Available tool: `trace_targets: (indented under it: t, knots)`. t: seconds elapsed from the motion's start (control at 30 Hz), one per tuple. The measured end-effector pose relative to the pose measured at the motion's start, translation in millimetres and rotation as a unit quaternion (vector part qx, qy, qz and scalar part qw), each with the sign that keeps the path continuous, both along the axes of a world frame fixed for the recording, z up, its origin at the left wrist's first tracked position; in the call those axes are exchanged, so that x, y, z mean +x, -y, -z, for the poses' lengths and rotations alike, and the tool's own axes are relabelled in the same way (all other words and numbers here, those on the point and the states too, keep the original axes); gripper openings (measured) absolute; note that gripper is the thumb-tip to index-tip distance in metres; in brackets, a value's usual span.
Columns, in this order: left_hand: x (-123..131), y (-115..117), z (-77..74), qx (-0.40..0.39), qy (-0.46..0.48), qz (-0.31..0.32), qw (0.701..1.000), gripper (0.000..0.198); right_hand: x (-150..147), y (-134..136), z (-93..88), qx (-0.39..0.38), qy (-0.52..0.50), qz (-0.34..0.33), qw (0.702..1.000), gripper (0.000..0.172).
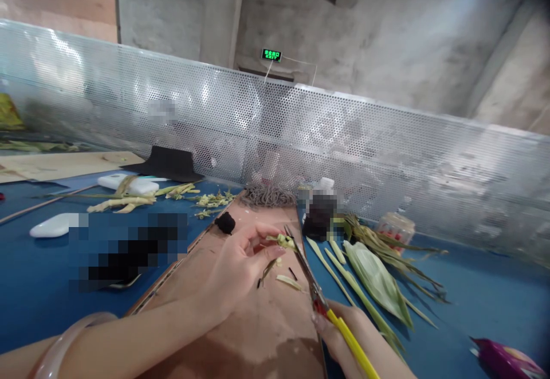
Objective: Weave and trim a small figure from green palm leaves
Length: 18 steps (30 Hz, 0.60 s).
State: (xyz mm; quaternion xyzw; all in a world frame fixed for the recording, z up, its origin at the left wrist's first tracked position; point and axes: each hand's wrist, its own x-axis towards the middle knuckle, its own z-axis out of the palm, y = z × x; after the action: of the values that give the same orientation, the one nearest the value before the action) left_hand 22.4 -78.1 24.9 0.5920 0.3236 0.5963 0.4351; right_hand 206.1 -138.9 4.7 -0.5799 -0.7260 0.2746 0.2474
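My left hand [238,261] pinches a small, pale green, crumpled plant piece [285,241] between thumb and fingertips. My right hand [350,330] is closed around yellow-handled scissors [315,293]. Their blades are slightly parted and point up at the plant piece; whether they touch it I cannot make out. Beneath both hands lies a brown board [258,321] with a pale green scrap [289,282] and a few thin dark bits. Just right of the board are a broad green leaf [378,281] and long pale strips [330,273].
Left on the blue tabletop [34,276] are a blurred-out dark object [133,253], a white mouse-like object [54,225] and yellowish plant pieces [122,202]. A dark bottle [320,213], dried leaves [387,241] and a clear jar [397,229] stand right. Behind rises a perforated metal screen [193,121].
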Motion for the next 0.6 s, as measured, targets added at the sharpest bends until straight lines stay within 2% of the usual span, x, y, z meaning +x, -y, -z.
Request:
trace_targets:
  t: [0.23, 0.6]
  knots:
    - [-0.6, -1.1, -0.3, -0.007, -0.009, -0.006, 1.000, 0.015, 2.1, -0.6, -0.8, 0.014, -0.022, -0.019, 0.999, 0.041]
    - [-2.2, -0.6, 1.1, -0.040, 0.013, 0.032, 0.999, 0.025, -3.2, -1.1, -3.5, -0.017, -0.029, 0.025, 0.999, 0.044]
